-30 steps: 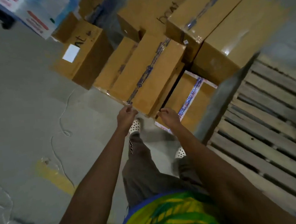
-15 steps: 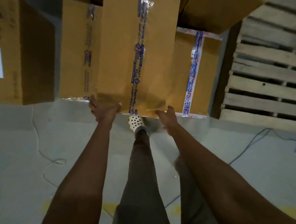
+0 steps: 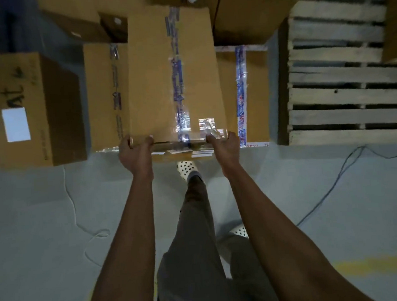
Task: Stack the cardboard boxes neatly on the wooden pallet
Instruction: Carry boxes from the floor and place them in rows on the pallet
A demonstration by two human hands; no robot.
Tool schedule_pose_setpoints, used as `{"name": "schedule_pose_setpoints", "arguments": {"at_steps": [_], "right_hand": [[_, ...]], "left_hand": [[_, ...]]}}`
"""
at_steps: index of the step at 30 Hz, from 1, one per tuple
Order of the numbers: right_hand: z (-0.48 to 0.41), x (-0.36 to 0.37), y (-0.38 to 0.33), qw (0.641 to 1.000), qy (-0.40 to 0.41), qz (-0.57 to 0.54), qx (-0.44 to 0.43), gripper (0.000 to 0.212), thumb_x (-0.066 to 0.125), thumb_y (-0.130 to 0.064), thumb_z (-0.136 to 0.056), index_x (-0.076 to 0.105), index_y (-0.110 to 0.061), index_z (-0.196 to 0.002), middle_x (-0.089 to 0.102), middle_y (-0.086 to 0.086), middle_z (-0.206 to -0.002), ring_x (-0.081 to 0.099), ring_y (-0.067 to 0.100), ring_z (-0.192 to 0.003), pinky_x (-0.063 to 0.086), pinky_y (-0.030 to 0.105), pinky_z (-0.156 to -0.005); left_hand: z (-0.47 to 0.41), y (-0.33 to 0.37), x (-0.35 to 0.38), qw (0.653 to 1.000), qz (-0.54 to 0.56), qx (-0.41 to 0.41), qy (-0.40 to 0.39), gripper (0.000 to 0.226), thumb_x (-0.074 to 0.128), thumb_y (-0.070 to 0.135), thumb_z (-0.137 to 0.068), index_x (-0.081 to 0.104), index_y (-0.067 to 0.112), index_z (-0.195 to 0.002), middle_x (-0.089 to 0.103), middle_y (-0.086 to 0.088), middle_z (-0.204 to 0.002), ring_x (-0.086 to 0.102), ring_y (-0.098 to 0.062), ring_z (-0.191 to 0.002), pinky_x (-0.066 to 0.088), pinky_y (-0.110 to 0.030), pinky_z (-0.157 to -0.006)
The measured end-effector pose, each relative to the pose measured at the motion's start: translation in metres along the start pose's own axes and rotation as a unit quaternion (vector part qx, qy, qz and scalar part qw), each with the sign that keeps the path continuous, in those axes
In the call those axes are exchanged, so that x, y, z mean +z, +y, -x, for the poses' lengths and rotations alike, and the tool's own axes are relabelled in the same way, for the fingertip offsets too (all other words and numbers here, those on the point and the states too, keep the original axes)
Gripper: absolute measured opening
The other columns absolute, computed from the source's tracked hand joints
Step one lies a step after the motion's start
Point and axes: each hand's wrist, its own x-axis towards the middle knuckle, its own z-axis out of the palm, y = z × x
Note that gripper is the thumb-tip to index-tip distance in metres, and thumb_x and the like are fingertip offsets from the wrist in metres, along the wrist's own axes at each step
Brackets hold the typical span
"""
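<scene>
Gripping the box (image 3: 152, 79) by its near edge.
Your left hand (image 3: 135, 153) and right hand (image 3: 223, 146) curl tight over its near corners. It lies over two lower boxes (image 3: 102, 97) on the floor (image 3: 36, 228), the pallet (image 3: 342, 96) just beside them on your right.

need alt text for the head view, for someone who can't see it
Seen from above, a person's left hand and right hand grip the near edge of a long taped cardboard box above other boxes; a wooden pallet sits to the right.
</scene>
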Motion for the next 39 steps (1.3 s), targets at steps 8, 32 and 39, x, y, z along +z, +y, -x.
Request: {"name": "schedule_pose_setpoints", "arguments": {"at_steps": [8, 32, 39], "right_hand": [[0.096, -0.177, -0.002, 0.986, 0.114, -0.080, -0.095, 0.079, 0.063, -0.079, -0.072, 0.062, -0.013, -0.116, 0.049, 0.002, -0.122, 0.052, 0.027, -0.120, 0.044, 0.051, -0.105], [0.161, -0.598, 0.202, 0.933, 0.350, -0.080, -0.007, 0.079, 0.070, -0.061, -0.080, 0.050, -0.011, -0.138, 0.036, 0.010, -0.145, 0.032, 0.032, -0.136, 0.039, 0.051, -0.103], [0.080, -0.648, 0.184, 0.939, 0.324, -0.114, 0.001, 0.076, 0.069, -0.055, -0.085, 0.049, -0.008, -0.141, 0.034, 0.014, -0.148, 0.032, 0.033, -0.136, 0.037, 0.040, -0.101]], "left_hand": [[0.191, 0.055, -0.029, 0.986, 0.047, 0.161, -0.002, 0.044, 0.074, 0.045, -0.074, 0.073, 0.012, -0.103, 0.062, 0.001, -0.112, 0.062, -0.018, -0.100, 0.052, -0.032, -0.090], [0.600, -0.025, 0.136, 0.950, -0.088, 0.184, -0.236, 0.054, 0.068, 0.061, -0.066, 0.068, 0.019, -0.099, 0.070, 0.005, -0.089, 0.069, -0.015, -0.079, 0.061, -0.038, -0.074], [0.630, 0.021, 0.234, 0.951, -0.058, 0.198, -0.232, 0.038, 0.076, 0.058, -0.079, 0.049, 0.032, -0.080, 0.064, 0.004, -0.101, 0.063, -0.013, -0.088, 0.055, -0.035, -0.077]]}}
